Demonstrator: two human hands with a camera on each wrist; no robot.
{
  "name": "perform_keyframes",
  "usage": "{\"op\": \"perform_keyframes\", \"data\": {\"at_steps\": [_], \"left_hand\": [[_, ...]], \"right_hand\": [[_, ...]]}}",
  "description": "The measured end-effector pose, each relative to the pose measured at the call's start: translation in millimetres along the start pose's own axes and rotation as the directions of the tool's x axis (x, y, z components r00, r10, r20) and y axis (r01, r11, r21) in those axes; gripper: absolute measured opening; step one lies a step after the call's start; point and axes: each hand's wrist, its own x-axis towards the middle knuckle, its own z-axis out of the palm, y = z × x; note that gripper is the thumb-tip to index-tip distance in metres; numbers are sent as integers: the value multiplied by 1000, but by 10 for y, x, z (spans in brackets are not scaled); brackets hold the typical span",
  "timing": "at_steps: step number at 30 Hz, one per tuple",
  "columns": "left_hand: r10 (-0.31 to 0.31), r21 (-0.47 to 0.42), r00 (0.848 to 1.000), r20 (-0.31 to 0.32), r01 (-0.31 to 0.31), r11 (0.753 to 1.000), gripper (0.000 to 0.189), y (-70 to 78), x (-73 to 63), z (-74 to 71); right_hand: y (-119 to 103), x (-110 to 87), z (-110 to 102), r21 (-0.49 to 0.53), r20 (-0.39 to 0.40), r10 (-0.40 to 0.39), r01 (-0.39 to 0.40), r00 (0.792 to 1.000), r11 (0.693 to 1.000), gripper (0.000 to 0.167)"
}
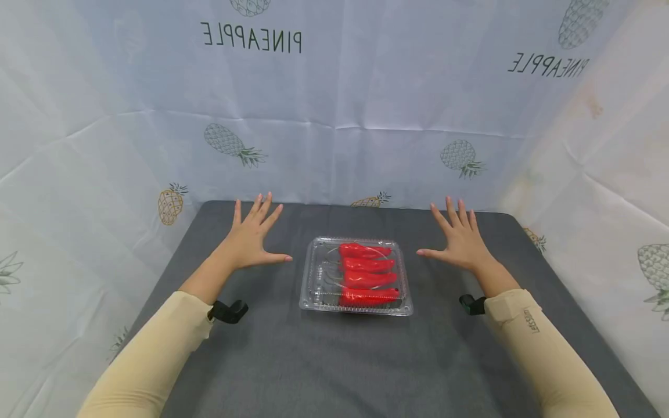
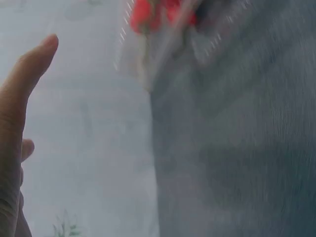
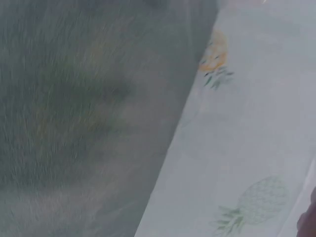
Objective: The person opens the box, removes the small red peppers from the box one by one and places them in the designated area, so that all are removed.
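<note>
A clear plastic clamshell box point(image 1: 357, 310) sits on the grey table, midway between the two hands. Through its lid show several red peppers point(image 1: 369, 280) in a row, thin stems toward the left. To the left of the box, my left hand point(image 1: 252, 238) is held up with fingers spread and thumb pointing at it. On the other side my right hand point(image 1: 462, 241) mirrors that pose, holding nothing. In the left wrist view the box point(image 2: 133, 54) is blurred at the top, with the left thumb point(image 2: 22, 79) at the left edge. The right wrist view catches only a bit of finger point(image 3: 308, 222).
The grey table point(image 1: 292, 371) has rounded far corners. A white cloth point(image 1: 334, 93) printed with pineapples and mirrored lettering hangs behind it and along both sides. Black straps with small devices point(image 1: 230, 312) sit at both wrists, over beige sleeves.
</note>
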Motion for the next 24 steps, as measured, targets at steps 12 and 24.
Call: {"op": "perform_keyframes", "data": {"at_steps": [12,24], "left_hand": [[-139,-526,990,9,123,841,118,429,-440,239],[-339,-801,941,-10,195,566,111,595,-656,630]], "right_hand": [[-474,-521,220,497,126,152,-195,980,845,116],[-956,-811,701,813,97,250,-222,963,539,112]]}}
